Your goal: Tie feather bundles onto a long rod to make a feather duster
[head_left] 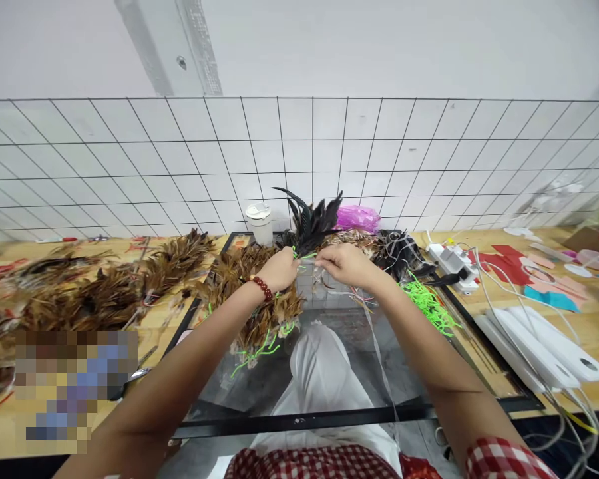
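Note:
My left hand (281, 270), with a beaded bracelet at the wrist, is closed on the base of a bunch of black feathers (313, 225) that fans upward and away from me. A short bright green cord (307, 256) runs from the feather base across to my right hand (348, 263). The right thumb and fingers are pinched at the cord's end. Brown feather bunches (249, 273), some with green cord tails, lie beside and below my left hand. Near my right forearm is a heap of loose green cords (429, 305).
A glass-topped, black-framed panel (309, 420) lies before me. Behind stand a lidded white cup (260, 225) and a pink plastic bundle (358, 218). More brown feathers (100, 293) cover the left table. To the right are a power strip (454, 266), white boxes (539, 346), cables and red scraps (506, 266).

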Demonstrator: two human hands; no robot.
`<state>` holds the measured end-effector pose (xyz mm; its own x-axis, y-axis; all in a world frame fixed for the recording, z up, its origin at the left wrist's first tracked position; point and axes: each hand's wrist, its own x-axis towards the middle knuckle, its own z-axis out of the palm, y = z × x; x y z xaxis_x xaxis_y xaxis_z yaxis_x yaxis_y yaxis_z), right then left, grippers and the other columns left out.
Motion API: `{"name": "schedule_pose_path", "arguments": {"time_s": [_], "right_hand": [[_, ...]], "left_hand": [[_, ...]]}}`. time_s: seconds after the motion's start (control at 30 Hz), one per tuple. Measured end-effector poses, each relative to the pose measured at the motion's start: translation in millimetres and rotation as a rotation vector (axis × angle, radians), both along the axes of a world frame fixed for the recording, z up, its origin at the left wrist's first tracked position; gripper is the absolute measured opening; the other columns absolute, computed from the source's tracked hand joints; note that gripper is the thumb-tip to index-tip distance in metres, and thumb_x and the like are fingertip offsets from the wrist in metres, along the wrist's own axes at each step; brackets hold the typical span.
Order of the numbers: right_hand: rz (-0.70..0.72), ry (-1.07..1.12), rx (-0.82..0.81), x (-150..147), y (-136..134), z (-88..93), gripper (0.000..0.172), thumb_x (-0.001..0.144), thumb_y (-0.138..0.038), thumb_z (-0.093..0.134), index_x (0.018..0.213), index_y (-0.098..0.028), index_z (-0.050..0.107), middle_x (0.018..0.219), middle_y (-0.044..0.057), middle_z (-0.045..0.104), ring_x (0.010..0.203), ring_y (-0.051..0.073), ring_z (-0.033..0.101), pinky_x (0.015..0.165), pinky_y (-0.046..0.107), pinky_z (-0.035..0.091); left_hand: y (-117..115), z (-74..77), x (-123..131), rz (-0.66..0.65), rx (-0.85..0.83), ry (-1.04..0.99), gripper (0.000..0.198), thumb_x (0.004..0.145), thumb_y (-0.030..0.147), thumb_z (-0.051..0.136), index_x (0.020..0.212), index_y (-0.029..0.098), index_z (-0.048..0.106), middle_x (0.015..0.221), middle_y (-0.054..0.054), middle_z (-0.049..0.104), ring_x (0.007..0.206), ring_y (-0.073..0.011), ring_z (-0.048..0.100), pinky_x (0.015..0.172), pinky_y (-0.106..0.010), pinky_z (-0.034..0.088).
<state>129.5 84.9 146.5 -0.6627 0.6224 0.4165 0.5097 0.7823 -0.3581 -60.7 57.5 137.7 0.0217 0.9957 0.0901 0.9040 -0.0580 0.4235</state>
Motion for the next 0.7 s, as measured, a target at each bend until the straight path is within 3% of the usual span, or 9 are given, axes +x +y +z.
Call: {"name": "schedule_pose_path", "arguments": {"time_s": [0.13, 0.23, 0.3, 0.43, 0.57, 0.63, 0.7], "right_hand": [[0.08, -0.09, 0.099, -11.4, 1.3, 19.4, 0.017, 0.084, -0.024, 0.053, 0.079, -0.02, 0.069, 0.082, 0.006, 0.064, 0.069, 0.016, 0.053, 0.06, 0.027, 0.027], [0.145, -0.066, 0.053, -16.8, 23.8, 16.3, 0.015, 0.082, -0.023, 0.056, 0.078, -0.02, 0.07, 0.085, 0.005, 0.066, 0.073, 0.016, 0.055, 0.063, 0.026, 0.03], [0.227, -0.035, -0.061, -19.1, 39.9, 5.8, 0.016, 0.083, -0.025, 0.056, 0.078, -0.02, 0.071, 0.082, 0.004, 0.067, 0.075, 0.016, 0.057, 0.067, 0.026, 0.035], [0.379, 0.085, -0.436, -27.6, 56.5, -19.6, 0.022, 0.08, -0.034, 0.058, 0.077, -0.016, 0.071, 0.074, 0.001, 0.068, 0.072, 0.015, 0.059, 0.07, 0.025, 0.041], [0.438, 0.129, -0.733, -30.4, 60.7, -40.9, 0.023, 0.068, -0.037, 0.068, 0.069, -0.014, 0.07, 0.067, 0.0, 0.066, 0.066, 0.013, 0.057, 0.066, 0.024, 0.043], [0.389, 0.146, -0.85, -19.6, 62.2, -52.8, 0.021, 0.061, -0.034, 0.074, 0.064, -0.014, 0.069, 0.063, 0.0, 0.065, 0.062, 0.012, 0.056, 0.064, 0.025, 0.044], [0.247, 0.272, -0.936, 0.1, 62.4, -66.9, 0.02, 0.054, -0.031, 0.078, 0.06, -0.015, 0.067, 0.056, 0.0, 0.062, 0.056, 0.012, 0.054, 0.059, 0.025, 0.043]], "left_hand": [[-12.9, -0.8, 9.3, -0.169, -0.108, 0.26, 0.012, 0.082, 0.02, 0.05, 0.091, 0.012, 0.054, 0.081, -0.018, 0.063, 0.078, -0.0307, 0.064, 0.068, -0.036, 0.044], [-28.7, 3.1, 14.7, -0.296, -0.066, 0.471, 0.022, 0.085, 0.016, 0.042, 0.1, 0.008, 0.055, 0.083, -0.02, 0.063, 0.078, -0.0321, 0.065, 0.066, -0.038, 0.046], [-38.2, 6.2, 15.6, -0.301, 0.006, 0.565, 0.031, 0.087, 0.011, 0.032, 0.106, 0.006, 0.056, 0.086, -0.022, 0.062, 0.078, -0.032, 0.065, 0.065, -0.039, 0.047], [-50.8, 9.2, 16.7, -0.354, 0.131, 0.604, 0.042, 0.088, 0.008, 0.026, 0.122, 0.01, 0.051, 0.092, -0.022, 0.06, 0.078, -0.0291, 0.064, 0.065, -0.038, 0.047], [-54.7, 11.4, 20.0, -0.546, 0.046, 0.597, 0.028, 0.085, 0.01, 0.036, 0.102, 0.012, 0.058, 0.091, -0.019, 0.062, 0.075, -0.0269, 0.064, 0.066, -0.037, 0.047], [-52.3, 16.0, 15.8, -0.555, -0.013, 0.52, 0.014, 0.084, 0.015, 0.045, 0.09, 0.013, 0.058, 0.083, -0.016, 0.063, 0.071, -0.0259, 0.062, 0.066, -0.036, 0.046], [-47.1, 24.3, 4.3, -0.492, -0.064, 0.374, 0.006, 0.08, 0.022, 0.056, 0.079, 0.016, 0.055, 0.072, -0.01, 0.061, 0.065, -0.0231, 0.06, 0.064, -0.033, 0.045]]}}
